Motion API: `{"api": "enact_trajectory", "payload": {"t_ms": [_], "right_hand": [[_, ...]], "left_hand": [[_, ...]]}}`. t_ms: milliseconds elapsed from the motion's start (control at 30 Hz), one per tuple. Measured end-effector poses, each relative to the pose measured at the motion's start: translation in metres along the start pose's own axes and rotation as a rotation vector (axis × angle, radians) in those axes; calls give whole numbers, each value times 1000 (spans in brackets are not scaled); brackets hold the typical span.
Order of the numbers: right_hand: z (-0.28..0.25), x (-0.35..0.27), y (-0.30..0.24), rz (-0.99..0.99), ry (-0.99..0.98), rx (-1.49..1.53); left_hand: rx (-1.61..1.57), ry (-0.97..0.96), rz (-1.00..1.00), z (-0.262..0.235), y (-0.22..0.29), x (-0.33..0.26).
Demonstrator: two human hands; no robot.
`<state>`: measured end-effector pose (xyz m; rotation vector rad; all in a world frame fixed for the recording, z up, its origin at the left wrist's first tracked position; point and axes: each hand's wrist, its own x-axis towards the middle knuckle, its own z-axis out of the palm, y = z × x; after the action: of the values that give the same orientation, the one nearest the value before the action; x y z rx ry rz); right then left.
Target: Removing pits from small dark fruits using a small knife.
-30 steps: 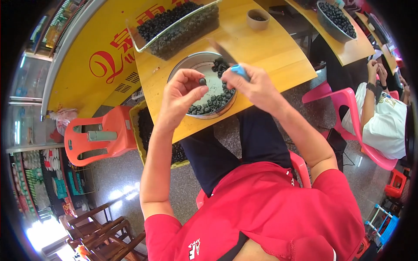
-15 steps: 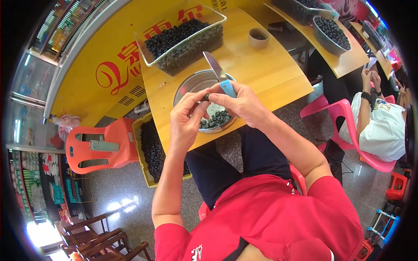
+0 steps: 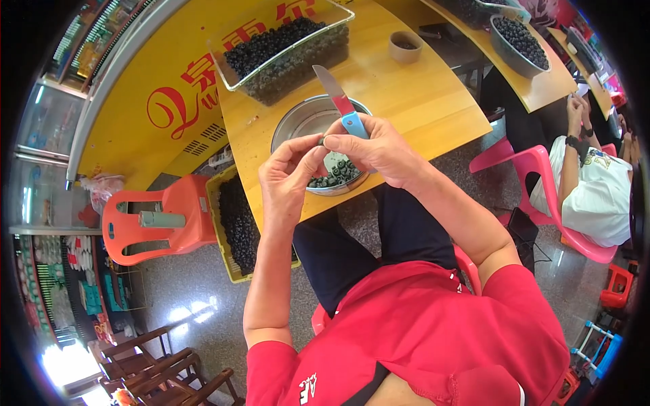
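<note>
My right hand (image 3: 384,150) is closed around the blue handle of a knife (image 3: 332,89), whose blade points up and away from me. Its thumb and fingertips meet those of my left hand (image 3: 286,177), which is pinched closed. Between the fingertips a small dark part (image 3: 321,142) barely shows; the fingers cover most of it. Both hands are over a round metal bowl (image 3: 279,130) on the wooden table. Several small dark ring-shaped parts (image 3: 338,174) lie in the bowl, on the side near me.
Behind the bowl, a clear bin (image 3: 305,57) of black parts stands beside a small round cup (image 3: 405,47). A yellow crate (image 3: 237,272) with more parts sits left, by an orange chair (image 3: 162,233). At right, a person in white (image 3: 596,196) sits near another table (image 3: 542,95).
Fingertips of both hands have closed further over the small part, which shows less now. The knife blade has shifted slightly up and left.
</note>
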<state>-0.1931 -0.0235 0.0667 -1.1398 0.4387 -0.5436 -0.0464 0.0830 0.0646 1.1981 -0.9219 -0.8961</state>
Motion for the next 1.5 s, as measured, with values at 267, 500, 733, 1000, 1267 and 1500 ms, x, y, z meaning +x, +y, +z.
{"api": "enact_trajectory", "payload": {"t_ms": [267, 500, 733, 1000, 1267, 1500], "right_hand": [[-2, 0, 0, -41, -20, 31], [-1, 1, 5, -94, 21, -135], [-7, -2, 18, -647, 121, -718], [-13, -11, 16, -721, 124, -1026], [-20, -4, 26, -646, 150, -1211], [-6, -7, 6, -512, 124, -737]], "left_hand": [[25, 61, 26, 11, -3, -4], [44, 67, 21, 11, -7, -6], [-92, 154, 55, 10, -20, -5], [-121, 131, 68, 17, -22, -6], [-157, 74, 134, 20, -14, -13], [-189, 92, 218, 6, -13, -16]]}}
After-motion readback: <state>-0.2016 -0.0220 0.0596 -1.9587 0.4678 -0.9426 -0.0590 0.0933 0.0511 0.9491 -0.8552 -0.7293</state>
